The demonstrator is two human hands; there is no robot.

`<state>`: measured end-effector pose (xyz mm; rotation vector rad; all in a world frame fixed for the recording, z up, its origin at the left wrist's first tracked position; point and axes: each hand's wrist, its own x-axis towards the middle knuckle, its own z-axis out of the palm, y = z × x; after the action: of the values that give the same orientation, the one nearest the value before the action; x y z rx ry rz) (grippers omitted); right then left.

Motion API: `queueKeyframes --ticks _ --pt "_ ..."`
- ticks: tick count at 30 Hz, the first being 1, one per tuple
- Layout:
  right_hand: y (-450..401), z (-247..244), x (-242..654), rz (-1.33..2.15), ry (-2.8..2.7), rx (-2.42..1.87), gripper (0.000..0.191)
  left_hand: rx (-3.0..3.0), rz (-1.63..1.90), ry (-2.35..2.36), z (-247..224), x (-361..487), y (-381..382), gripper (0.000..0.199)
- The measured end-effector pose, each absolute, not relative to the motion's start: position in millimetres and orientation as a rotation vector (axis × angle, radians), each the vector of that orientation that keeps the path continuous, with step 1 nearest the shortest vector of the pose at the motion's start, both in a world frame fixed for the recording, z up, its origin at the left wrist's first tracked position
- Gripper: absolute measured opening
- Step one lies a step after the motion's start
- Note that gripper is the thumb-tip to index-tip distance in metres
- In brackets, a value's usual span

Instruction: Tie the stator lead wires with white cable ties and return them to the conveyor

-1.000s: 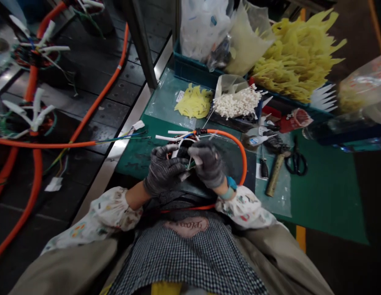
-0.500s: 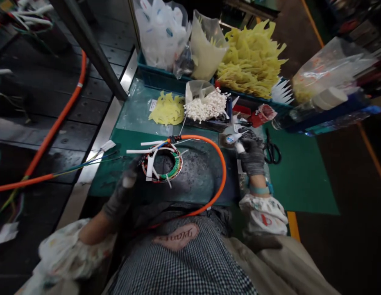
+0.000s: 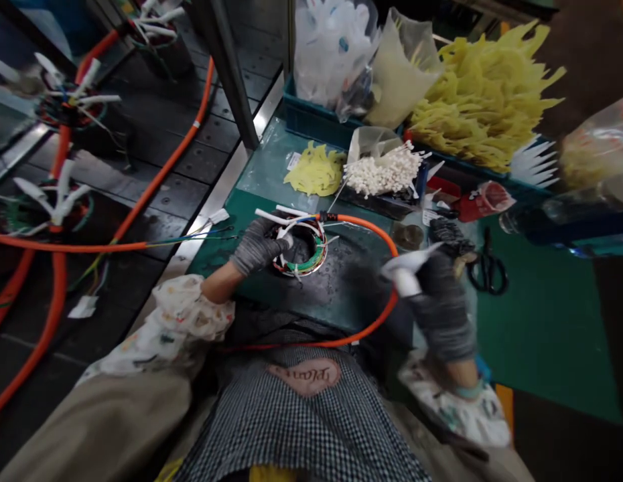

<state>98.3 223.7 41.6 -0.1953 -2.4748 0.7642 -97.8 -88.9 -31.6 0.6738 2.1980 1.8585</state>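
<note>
A wire-wound motor stator ring (image 3: 320, 258) lies on the dark mat, with white sleeves and a thick orange cable (image 3: 374, 227) coming from its upper side. My left hand (image 3: 256, 248), in a grey glove with a white thumb tip, is closed on the ring's left edge, thumb over the rim. Right of the cable loop, my right hand (image 3: 445, 308) grips a small white glue bottle (image 3: 404, 263), its pointed nozzle turned up and right. Motion blurs this hand and the bottle.
Black scissors (image 3: 487, 271) lie right of my right hand. Behind the ring are yellow pieces (image 3: 316, 171), a bag of white-tipped sticks (image 3: 382, 171) and teal bins (image 3: 311, 120). More stators with orange cables (image 3: 161, 181) stand on the left, beyond a metal edge.
My left hand has moved up onto the stator's edge. My right hand has picked up the glue bottle and brought it nearer my body. The whole view has shifted left.
</note>
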Motion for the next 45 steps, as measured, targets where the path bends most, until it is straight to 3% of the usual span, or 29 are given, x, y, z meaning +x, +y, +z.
queueKeyframes --ticks 3,8,13,19,29,36,45 --pt "151.0 20.1 115.4 0.995 -2.534 0.048 0.021 0.831 1.788 2.324 -27.7 -91.8 -89.9 0.061" --pt "114.1 -19.1 129.0 0.829 -2.521 0.099 0.031 1.261 1.614 2.655 -16.7 -38.2 -99.2 0.06" --pt "124.6 -0.2 132.9 0.975 -2.612 0.183 0.034 1.473 1.516 2.885 -10.2 -7.0 -103.7 0.049" --pt "114.2 20.8 120.0 0.781 -2.546 0.078 0.045 1.631 1.425 2.886 -11.5 -4.4 -108.0 0.051" --pt "132.9 27.2 125.0 0.662 -2.552 -0.001 0.034 1.808 1.184 2.874 14.9 -9.9 -91.7 0.05" --pt "152.6 33.1 125.2 0.597 -2.654 -0.053 0.038 1.704 0.729 2.787 44.0 -25.7 -51.1 0.045" --pt "168.0 29.7 111.4 0.236 -2.429 -0.028 0.025 1.309 0.263 2.595 113.4 -43.7 5.8 0.051"
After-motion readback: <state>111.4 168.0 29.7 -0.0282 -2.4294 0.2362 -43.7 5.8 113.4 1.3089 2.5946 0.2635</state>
